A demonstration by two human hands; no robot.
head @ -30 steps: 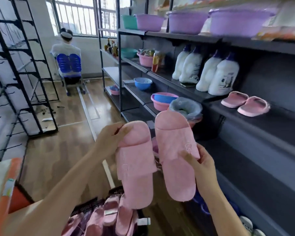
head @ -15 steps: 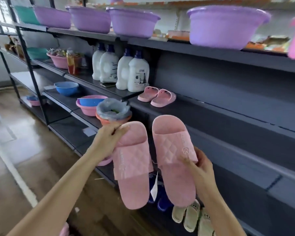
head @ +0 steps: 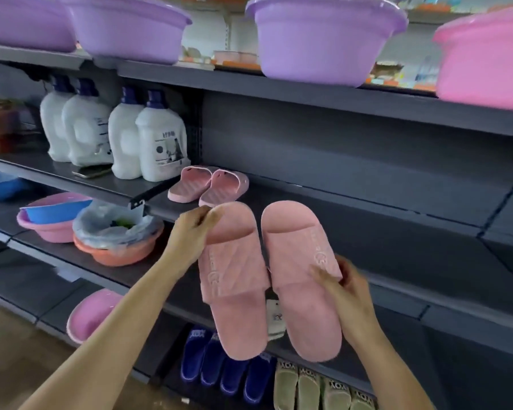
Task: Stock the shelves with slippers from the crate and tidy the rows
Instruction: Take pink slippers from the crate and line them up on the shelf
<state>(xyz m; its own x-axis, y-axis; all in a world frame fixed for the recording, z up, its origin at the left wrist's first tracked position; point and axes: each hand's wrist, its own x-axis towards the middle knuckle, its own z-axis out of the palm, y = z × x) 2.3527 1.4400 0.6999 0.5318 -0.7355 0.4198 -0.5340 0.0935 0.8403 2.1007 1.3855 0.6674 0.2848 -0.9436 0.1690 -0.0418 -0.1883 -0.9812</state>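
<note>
Holding up a pair of pale pink slippers side by side, toes at 12 o'clock and heels at 6 o'clock, in front of the dark grey shelf.

Left slipper: smooth footbed visible through the open toe, broad quilted strap with raised lettering down its 9 o'clock edge, long rounded heel. Right slipper: same shape and colour, lettering along the strap's 3 o'clock edge. White tag hanging in the narrow gap between the two.

Pinching the left slipper's toe rim at its 10 o'clock corner with the left hand, fingers curled over the edge, forearm rising from 7 o'clock. Gripping the right slipper's strap at its 4 o'clock corner with the right hand, thumb across the front and fingers behind, slightly blurred, forearm rising from 5 o'clock.

At 11 o'clock from the held pair, standing on the shelf: a smaller pink pair, toes inward, just beside white detergent bottles. At 6 o'clock, low down: blue slippers and beige slippers in a row.
</note>
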